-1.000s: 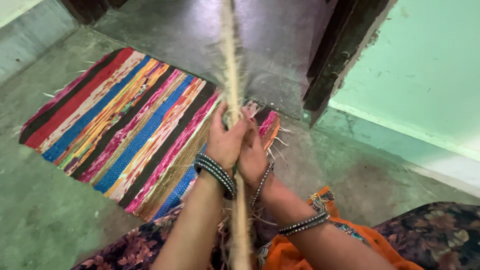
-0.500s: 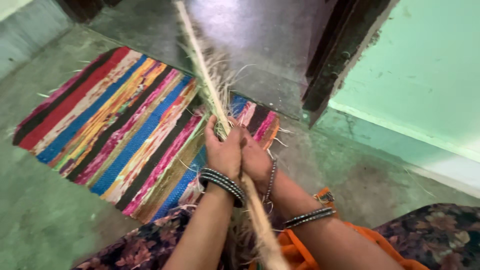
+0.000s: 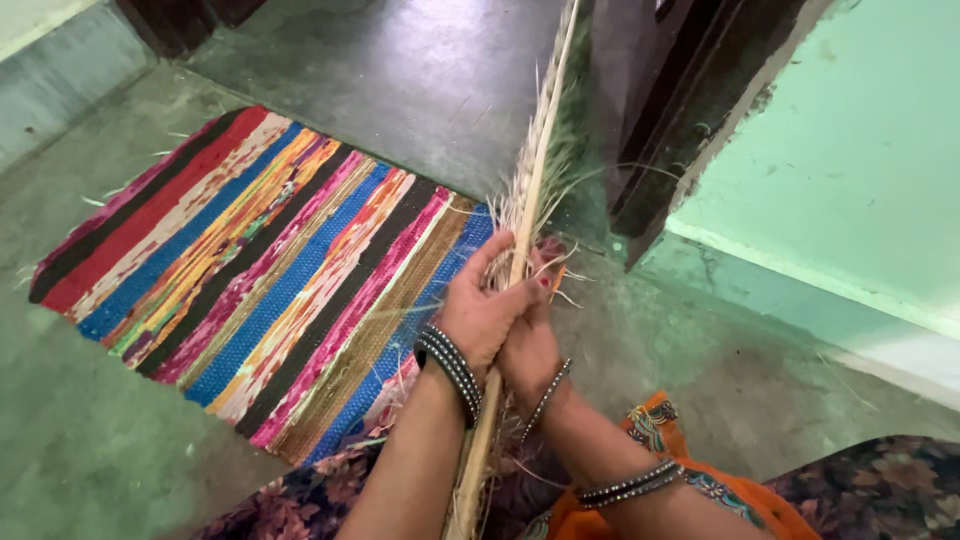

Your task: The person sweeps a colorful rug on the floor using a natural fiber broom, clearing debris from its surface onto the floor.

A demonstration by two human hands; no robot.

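Left hand (image 3: 480, 315) and right hand (image 3: 530, 340) press together around the upright straw bundle (image 3: 530, 190).

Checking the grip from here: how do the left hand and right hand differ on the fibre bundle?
The left hand lies on top, in plain view, its fingers curled over the fibre bundle; the right hand sits beneath and behind it, mostly hidden. The left wrist wears stacked dark bangles, the right a thinner one. Both press the bundle between them.

Grey-green cement floor (image 3: 90, 450) with a striped multicoloured rag rug (image 3: 260, 270) flat on it.
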